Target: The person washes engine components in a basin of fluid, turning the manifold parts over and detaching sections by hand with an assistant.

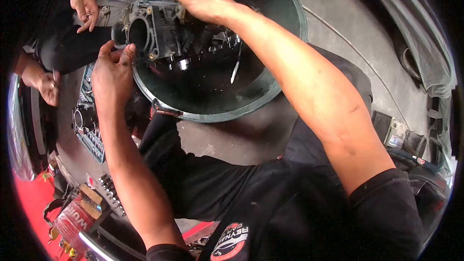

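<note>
A steady two-sided hold suits this step: the weight is best shared between both hands, with the fingers on solid edges and clear of the bore, and any turning done slowly so that the part stays over the tub. The left hand (113,65) has its thumb and fingers set a little apart about the near left end of the dark engine part (163,29), holding it by that end; the right hand (205,2) holds its far edge with curled fingers, though their exact contact is hidden. The part sits at the left side of the green tub (287,7), its left end reaching over the rim, the rest above the inside. It looks blocky and blackish, with a wide round opening (139,35) facing left, framed by a paler flange with small brassy spots at its corners. Its surface looks grimy, perhaps oily. Near its lower edge shows a shiny metal cylinder (182,64), and to the right a slim pale tool (235,72) stands slanted within the tub; whether either touches the part is unclear.
</note>
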A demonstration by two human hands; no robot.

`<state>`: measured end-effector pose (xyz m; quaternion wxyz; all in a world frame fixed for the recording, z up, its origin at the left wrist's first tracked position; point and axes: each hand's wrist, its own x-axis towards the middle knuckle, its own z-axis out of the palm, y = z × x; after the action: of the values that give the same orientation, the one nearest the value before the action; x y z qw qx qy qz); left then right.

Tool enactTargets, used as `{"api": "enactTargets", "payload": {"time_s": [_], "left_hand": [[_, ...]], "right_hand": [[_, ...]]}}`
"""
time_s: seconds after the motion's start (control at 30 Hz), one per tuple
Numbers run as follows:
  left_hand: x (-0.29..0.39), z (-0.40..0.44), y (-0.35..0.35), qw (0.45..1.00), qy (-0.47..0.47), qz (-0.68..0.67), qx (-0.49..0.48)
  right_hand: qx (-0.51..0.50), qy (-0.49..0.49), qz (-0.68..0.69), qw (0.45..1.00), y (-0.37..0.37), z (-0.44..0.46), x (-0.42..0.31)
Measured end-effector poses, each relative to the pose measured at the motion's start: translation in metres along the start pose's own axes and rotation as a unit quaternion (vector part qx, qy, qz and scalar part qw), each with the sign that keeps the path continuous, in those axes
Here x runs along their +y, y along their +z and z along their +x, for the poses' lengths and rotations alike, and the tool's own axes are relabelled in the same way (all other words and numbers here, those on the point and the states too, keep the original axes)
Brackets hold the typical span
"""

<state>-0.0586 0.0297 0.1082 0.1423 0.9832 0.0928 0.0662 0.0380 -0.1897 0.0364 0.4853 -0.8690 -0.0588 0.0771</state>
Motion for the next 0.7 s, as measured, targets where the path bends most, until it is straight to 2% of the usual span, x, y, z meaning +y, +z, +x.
{"api": "enactTargets", "payload": {"time_s": [0.13,0.27,0.4,0.43,0.47,0.63,0.7], "left_hand": [[-0.011,0.018,0.010,1.000,-0.005,-0.006,-0.011],[-0.002,0.020,0.013,0.999,-0.010,0.004,-0.049],[-0.006,0.028,0.016,0.997,-0.004,0.017,-0.072],[-0.009,0.028,0.016,0.998,0.015,0.027,-0.063],[-0.011,0.029,0.017,0.997,0.035,0.037,-0.057],[-0.030,0.049,0.025,0.996,0.059,0.051,-0.032],[-0.023,0.046,0.022,0.999,0.035,0.031,-0.013]], "right_hand": [[0.008,-0.026,-0.024,0.999,0.008,0.018,0.008],[-0.017,-0.114,-0.081,0.990,-0.001,0.028,0.028],[-0.073,0.049,0.076,0.993,-0.025,-0.001,-0.006],[-0.053,-0.007,0.068,0.996,-0.019,0.005,0.001],[-0.056,0.018,0.056,0.997,-0.017,0.008,0.000],[-0.173,0.023,0.095,0.980,-0.034,0.004,-0.019],[-0.189,0.006,0.126,0.974,-0.030,0.004,-0.018]]}}
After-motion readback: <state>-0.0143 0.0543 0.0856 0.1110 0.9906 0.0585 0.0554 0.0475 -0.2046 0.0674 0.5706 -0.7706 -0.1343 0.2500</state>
